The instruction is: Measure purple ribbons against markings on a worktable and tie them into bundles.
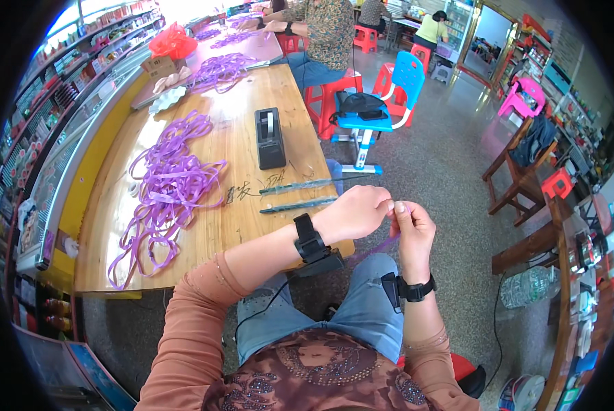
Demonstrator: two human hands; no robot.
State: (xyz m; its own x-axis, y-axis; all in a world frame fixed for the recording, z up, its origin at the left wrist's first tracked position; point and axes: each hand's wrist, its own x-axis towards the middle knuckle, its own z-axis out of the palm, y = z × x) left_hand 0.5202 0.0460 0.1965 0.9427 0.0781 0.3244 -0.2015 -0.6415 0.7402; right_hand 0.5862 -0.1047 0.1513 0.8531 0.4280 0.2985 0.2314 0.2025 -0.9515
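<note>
Over the table's near right corner, my left hand (358, 216) and my right hand (416, 233) meet with fingertips close together. Both are closed in a pinch on a narrow purple ribbon (385, 246), most of it hidden by the fingers. Part of the ribbon hangs below them, above my knees. Beside my left hand, two thin dark green sticks (298, 205) with clear wrapping lie on the table. A black tape dispenser (270, 140) stands further back. On the left is a big tangled heap of the same purple ribbon (177, 175).
The wooden table (245, 226) bears more ribbon piles, a small carton (159, 66) and a red plastic bag (173, 42) toward the back. A blue chair (365, 122) with a black bag stands to the right. Another person (324, 34) sits at the far table end.
</note>
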